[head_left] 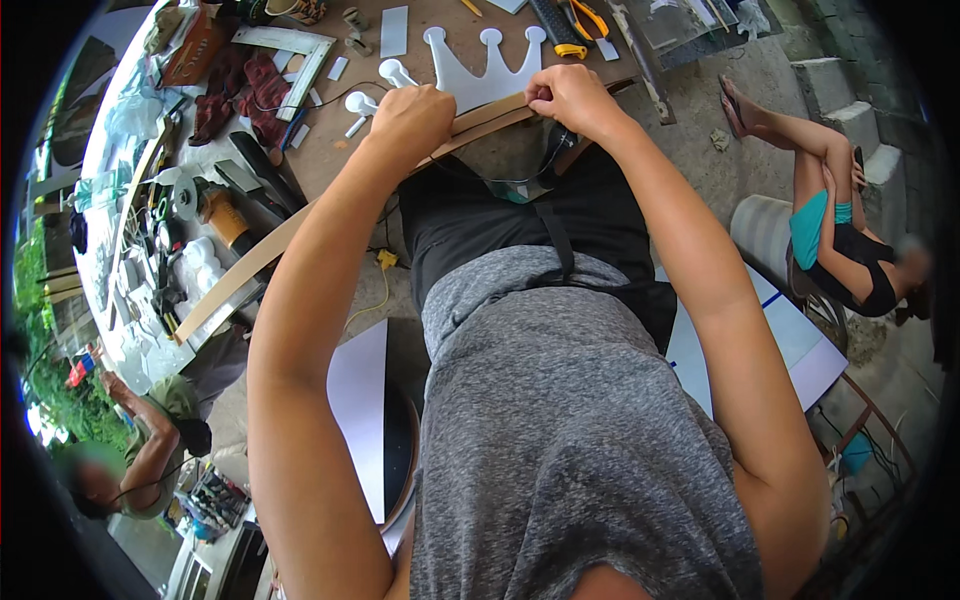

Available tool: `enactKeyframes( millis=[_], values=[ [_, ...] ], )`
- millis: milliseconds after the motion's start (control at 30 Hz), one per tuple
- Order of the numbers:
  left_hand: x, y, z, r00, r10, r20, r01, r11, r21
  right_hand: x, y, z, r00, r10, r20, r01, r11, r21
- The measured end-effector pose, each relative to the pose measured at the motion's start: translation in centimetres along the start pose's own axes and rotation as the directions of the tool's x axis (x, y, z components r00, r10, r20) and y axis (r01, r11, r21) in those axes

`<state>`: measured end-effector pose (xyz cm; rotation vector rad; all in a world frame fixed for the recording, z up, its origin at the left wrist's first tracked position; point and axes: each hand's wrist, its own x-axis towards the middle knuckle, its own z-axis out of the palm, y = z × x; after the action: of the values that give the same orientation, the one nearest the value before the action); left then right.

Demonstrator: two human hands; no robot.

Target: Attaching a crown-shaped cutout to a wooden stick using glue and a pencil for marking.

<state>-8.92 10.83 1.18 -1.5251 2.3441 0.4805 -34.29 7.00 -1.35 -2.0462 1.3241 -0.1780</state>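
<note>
A long tan strip (488, 115) runs along the near edge of the brown work table. My left hand (415, 115) is closed over it, with the fingertips hidden from view. To the right, my right hand (572, 98) pinches the strip between thumb and fingers. Behind the left forearm, a tan length (243, 268) stretches toward the lower left; it looks like the same strip. Just beyond my hands lies a white crown-shaped piece (482, 78) with rounded tips. Small white pieces with round ends (396, 72) lie beside my left hand.
Pliers with orange-black handles (583, 22) lie at the far side. Dark red gloves (262, 95), a white angled frame (303, 62) and an angle grinder (222, 212) crowd the left. One person (835, 205) sits at right; another (160, 440) is at lower left.
</note>
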Motion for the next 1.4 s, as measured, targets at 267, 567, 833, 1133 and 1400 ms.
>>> enactKeyframes(
  millis=[267,567,833,1133,1400],
  values=[
    [-0.4,0.5,-0.5,1.000,-0.005,0.015,0.004,1.000,0.009,0.1,0.3,0.2,1.000,-0.017,0.006,0.017,1.000,0.015],
    [0.0,0.4,0.4,0.999,-0.044,0.008,0.044,0.999,-0.008,0.0,0.1,0.0,1.000,-0.019,0.000,0.019,1.000,-0.007],
    [0.3,0.3,0.2,0.998,-0.061,0.026,0.061,0.998,-0.009,0.1,0.0,-0.1,1.000,-0.020,0.007,0.020,1.000,-0.015],
    [0.3,0.3,0.4,0.998,-0.060,0.012,0.061,0.998,-0.007,0.1,-0.1,-0.1,1.000,0.007,0.019,-0.007,1.000,-0.018],
    [0.6,0.1,0.5,0.999,-0.050,-0.003,0.050,0.999,-0.009,0.2,-0.2,-0.3,1.000,0.015,0.023,-0.015,1.000,-0.010]
  ],
)
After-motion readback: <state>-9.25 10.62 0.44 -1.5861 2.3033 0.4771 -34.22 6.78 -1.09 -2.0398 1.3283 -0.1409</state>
